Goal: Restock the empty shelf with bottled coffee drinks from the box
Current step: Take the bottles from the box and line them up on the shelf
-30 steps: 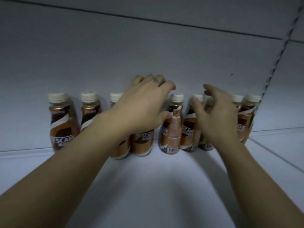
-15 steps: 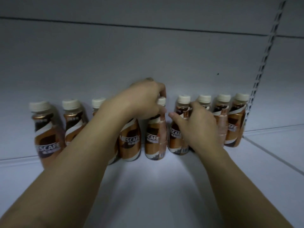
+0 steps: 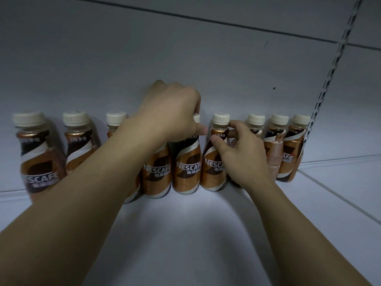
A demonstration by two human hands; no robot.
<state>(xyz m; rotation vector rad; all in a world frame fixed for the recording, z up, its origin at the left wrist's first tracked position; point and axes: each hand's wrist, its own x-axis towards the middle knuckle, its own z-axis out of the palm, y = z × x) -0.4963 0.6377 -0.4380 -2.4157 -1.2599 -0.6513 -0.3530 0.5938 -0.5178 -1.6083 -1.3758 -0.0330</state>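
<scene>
Several brown coffee bottles with cream caps stand in a row against the shelf's back wall. My left hand [image 3: 171, 112] grips the cap of a middle bottle [image 3: 186, 168] from above, hiding most of the cap. My right hand [image 3: 241, 153] pinches the neck of the bottle just to the right [image 3: 212, 164], thumb in front and forefinger behind. Both bottles stand upright on the white shelf [image 3: 185, 234]. The box is out of sight.
Three bottles [image 3: 37, 157] stand farther left and three [image 3: 290, 149] farther right, close to a perforated upright rail [image 3: 329, 79]. The shelf floor in front of the row is bare. A seam [image 3: 340, 199] crosses the shelf at the right.
Both hands came down from hovering over the row onto two neighbouring bottles. The right hand has risen from the bottle's body to its neck. The labels of these bottles now face front.
</scene>
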